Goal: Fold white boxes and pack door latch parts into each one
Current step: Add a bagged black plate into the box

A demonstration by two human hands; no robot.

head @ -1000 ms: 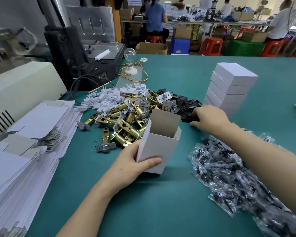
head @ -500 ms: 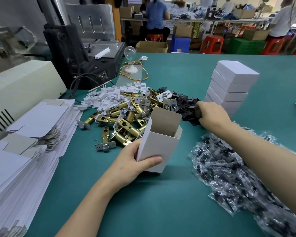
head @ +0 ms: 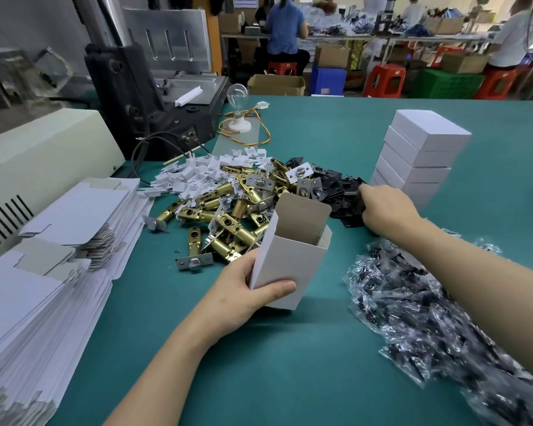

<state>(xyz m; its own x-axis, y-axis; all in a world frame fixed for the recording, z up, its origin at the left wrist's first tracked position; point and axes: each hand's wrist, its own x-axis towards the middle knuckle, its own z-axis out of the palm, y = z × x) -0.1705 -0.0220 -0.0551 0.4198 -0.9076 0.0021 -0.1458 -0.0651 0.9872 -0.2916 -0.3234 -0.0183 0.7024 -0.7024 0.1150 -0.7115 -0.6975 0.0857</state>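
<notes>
- Holding is done by the left hand point(head: 243, 299): the white box point(head: 285, 259) is gripped low down, with the thumb laid across the front face and the fingers wrapped behind, so that grip is clamped on the box.
- The box is found just on the near side of the brass latch pile point(head: 228, 216). It's leaned a bit, mouth up, with the lid flap stood open and brown card showing on the inside.
- The right hand point(head: 385, 207) is planted on the black plates point(head: 336, 192), which are heaped against the right edge of the latch pile. Its grip is curled down round a few of them, and the fingertips are hidden under the knuckles.
- White plastic bits point(head: 197, 175) are scattered along the far-left side of the latch pile.
- A stack of closed boxes point(head: 422, 155) is stood to the right of the latch pile, just past the right hand.
- Clear bags point(head: 419, 309) of small black parts are dumped to the near right of the latch pile, partly under the right forearm.
- Flat box blanks point(head: 59, 241) are piled to the left of the latch pile, with a cream machine housing point(head: 43, 149) behind them.
- A light bulb point(head: 237, 93) on a white base and a black machine point(head: 142, 112) are set beyond the latch pile.
- All of it is carried by the green bench point(head: 290, 364).
</notes>
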